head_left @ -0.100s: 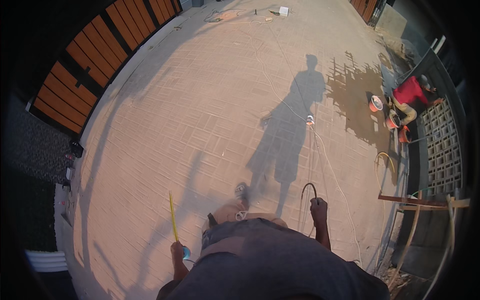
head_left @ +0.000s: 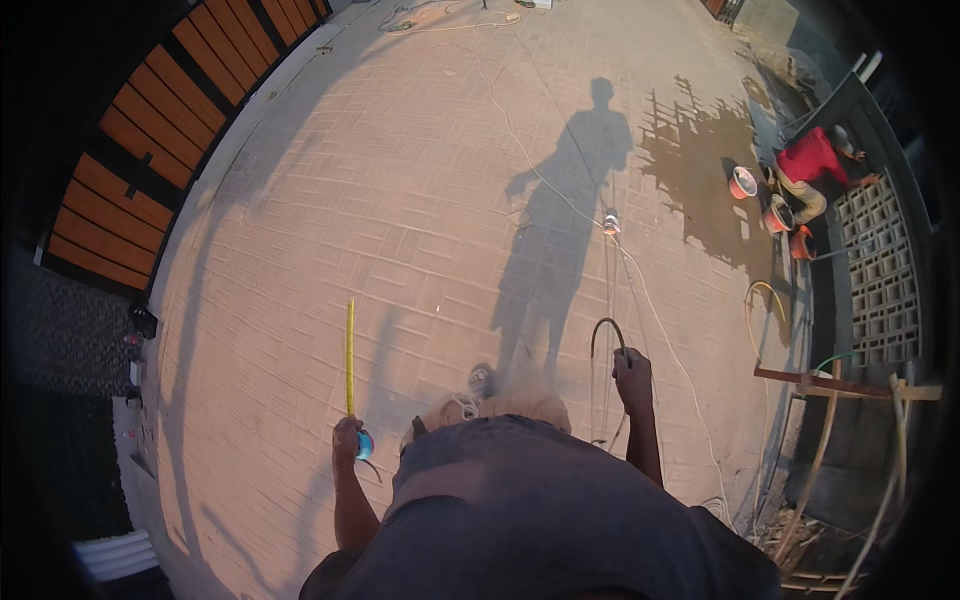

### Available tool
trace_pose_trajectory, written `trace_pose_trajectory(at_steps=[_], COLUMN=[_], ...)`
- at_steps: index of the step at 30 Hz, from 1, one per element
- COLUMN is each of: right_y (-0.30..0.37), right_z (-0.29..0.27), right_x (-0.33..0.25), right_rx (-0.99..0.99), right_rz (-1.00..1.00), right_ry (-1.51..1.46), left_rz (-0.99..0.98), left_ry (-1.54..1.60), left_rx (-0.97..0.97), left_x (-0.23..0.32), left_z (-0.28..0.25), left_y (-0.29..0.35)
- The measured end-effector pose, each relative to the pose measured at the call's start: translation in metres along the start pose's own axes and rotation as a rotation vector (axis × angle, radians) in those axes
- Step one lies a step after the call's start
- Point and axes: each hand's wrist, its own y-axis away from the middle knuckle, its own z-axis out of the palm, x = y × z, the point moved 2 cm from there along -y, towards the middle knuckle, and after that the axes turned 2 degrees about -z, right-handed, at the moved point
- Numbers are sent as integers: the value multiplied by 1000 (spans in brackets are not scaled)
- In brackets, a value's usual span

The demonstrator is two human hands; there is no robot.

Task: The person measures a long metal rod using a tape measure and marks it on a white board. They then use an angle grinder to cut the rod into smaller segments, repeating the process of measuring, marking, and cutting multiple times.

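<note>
My left hand (head_left: pixel 346 438) is closed around a tape measure with a blue case (head_left: pixel 365 446). Its yellow blade (head_left: pixel 350 355) sticks out away from me over the paving. A short dark strap hangs by the case. On the other side, my right hand (head_left: pixel 632 380) grips a dark cable (head_left: pixel 606 321) that arches up out of the fist and hangs toward the ground. Where the cable's lower end lies is hard to make out. Between the hands, one sandalled foot (head_left: pixel 482 378) shows on the paving beyond my grey shirt.
A pale cord (head_left: pixel 665 340) runs across the paving through a socket block (head_left: pixel 611 224). At right, a person in red (head_left: pixel 812 155) crouches at a patterned block wall (head_left: pixel 882 275) beside several buckets (head_left: pixel 742 183). A wooden frame (head_left: pixel 850 386) stands nearer. Left is a slatted gate (head_left: pixel 150 150).
Both hands sit higher in the picture. The tape's blade points more straight ahead and shows longer. The surroundings have shifted slightly left and up.
</note>
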Motion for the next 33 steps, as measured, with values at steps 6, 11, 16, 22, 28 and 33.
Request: trace_pose_trajectory(at_steps=[6,11,16,22,28,33], right_y=[-179,-309,-431,-561,-701,-800], right_z=[53,88,110,129,200,234], right_x=[-189,-275,-379,-480,-571,-614], right_rx=[-17,-26,-43,-9,23,106], right_rz=[-161,-143,-89,-4,-16,-6], right_ry=[-52,-160,-320,-438,-459,-620], left_rz=[337,323,336,149,0,-120], left_ry=[342,256,222,564,793,729], left_rx=[-758,-1122,-1346,-1641,-1857,-1844], left_x=[452,652,770,901,1082,1186], left_z=[130,265,332,360,386,411], left_y=[-160,-200,-270,-348,-437,-522])
